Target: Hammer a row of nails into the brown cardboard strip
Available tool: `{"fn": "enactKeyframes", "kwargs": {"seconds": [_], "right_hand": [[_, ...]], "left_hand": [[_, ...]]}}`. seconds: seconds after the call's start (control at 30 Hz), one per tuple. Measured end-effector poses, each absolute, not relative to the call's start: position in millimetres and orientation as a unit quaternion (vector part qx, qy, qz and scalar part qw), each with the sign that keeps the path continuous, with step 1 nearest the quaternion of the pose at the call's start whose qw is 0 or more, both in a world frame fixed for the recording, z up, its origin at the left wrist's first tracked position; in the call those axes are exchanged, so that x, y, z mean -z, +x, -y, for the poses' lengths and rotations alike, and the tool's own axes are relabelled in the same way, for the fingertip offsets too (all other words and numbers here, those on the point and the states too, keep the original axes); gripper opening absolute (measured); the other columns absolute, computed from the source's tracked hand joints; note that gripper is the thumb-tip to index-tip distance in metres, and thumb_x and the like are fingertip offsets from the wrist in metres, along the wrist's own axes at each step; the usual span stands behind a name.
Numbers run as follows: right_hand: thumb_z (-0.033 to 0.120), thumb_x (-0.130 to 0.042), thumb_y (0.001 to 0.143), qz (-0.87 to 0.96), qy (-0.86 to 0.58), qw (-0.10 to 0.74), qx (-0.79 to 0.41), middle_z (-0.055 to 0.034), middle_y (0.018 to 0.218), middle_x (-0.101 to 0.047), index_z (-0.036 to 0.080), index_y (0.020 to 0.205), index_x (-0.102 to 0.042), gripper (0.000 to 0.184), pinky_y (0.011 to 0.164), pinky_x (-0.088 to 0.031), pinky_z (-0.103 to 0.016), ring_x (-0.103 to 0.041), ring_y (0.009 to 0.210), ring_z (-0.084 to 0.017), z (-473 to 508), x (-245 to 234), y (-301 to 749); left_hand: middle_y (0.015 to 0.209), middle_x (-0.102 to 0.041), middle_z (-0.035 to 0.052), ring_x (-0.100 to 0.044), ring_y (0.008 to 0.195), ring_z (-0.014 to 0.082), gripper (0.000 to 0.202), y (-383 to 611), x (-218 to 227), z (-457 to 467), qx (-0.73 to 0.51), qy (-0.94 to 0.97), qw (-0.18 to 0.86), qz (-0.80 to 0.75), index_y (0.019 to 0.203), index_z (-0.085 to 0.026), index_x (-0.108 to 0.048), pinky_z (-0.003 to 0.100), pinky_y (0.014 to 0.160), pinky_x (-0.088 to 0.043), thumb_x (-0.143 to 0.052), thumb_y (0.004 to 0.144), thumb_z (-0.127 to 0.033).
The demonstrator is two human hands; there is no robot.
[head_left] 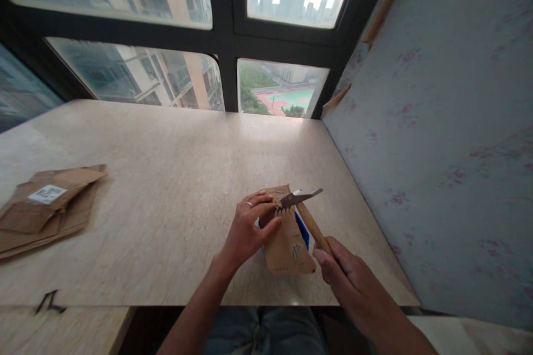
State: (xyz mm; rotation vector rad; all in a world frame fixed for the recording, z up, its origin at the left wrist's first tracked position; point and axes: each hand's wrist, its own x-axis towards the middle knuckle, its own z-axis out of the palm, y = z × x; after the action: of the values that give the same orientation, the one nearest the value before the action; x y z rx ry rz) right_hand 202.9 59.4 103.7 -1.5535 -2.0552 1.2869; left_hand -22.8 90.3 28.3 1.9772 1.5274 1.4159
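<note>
A tan, board-like piece [287, 252] with rows of small holes and dark marks lies on the tabletop in front of me. A blue object [302, 231] shows from under its right side. My left hand [254, 222], with a ring on one finger, rests on the piece's left edge. Its thumb and forefinger come together near the hammer head, around something small and dark that I cannot make out. In my right hand [347, 272] is the wooden handle of a hammer [314, 224]. The metal head sits over the piece, close to my left fingertips; whether it touches is unclear.
Flattened brown cardboard packaging [79, 205] with a white label lies at the far left of the pale stone-patterned tabletop [166, 188]. A small black bent piece [50, 302] is near the front left edge. Dark-framed windows [227, 39] stand behind, and a flowered wall [416, 138] bounds the right.
</note>
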Motion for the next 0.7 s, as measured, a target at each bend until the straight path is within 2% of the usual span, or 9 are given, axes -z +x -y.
{"fn": "enactKeyframes", "kwargs": {"seconds": [0.27,0.5,0.7], "right_hand": [[0.052,-0.03,0.1,0.728,-0.53,0.085,-0.427,0.0015,0.068,-0.055,0.022,0.084,-0.048,0.038,0.059,-0.034,-0.029,-0.053,0.063,-0.018,-64.6,-106.3,202.7],[0.053,-0.029,0.101,0.73,-0.523,0.123,-0.423,0.0018,0.068,-0.055,0.023,0.084,-0.048,0.039,0.059,-0.036,-0.029,-0.054,0.063,-0.017,-60.5,-104.1,205.0],[0.052,-0.03,0.1,0.733,-0.518,0.116,-0.425,0.0022,0.067,-0.054,0.023,0.083,-0.048,0.038,0.058,-0.035,-0.028,-0.053,0.062,-0.017,-64.8,-104.5,203.1]], "left_hand": [[0.114,-0.069,0.0124,-0.059,0.12,0.027,0.024,-22.2,-23.7,-91.7,-0.502,0.676,0.148,-0.519,0.103,-0.019,-0.071,0.051,0.101,-0.049,-0.075,0.08,-0.026],[0.115,-0.068,0.0128,-0.059,0.119,0.0264,0.025,-22.3,-21.0,-92.3,-0.505,0.675,0.153,-0.516,0.105,-0.019,-0.071,0.051,0.101,-0.051,-0.074,0.081,-0.026],[0.115,-0.069,0.0131,-0.059,0.12,0.0268,0.024,-21.7,-19.9,-91.4,-0.511,0.668,0.159,-0.517,0.104,-0.019,-0.072,0.052,0.101,-0.051,-0.073,0.082,-0.027]]}}
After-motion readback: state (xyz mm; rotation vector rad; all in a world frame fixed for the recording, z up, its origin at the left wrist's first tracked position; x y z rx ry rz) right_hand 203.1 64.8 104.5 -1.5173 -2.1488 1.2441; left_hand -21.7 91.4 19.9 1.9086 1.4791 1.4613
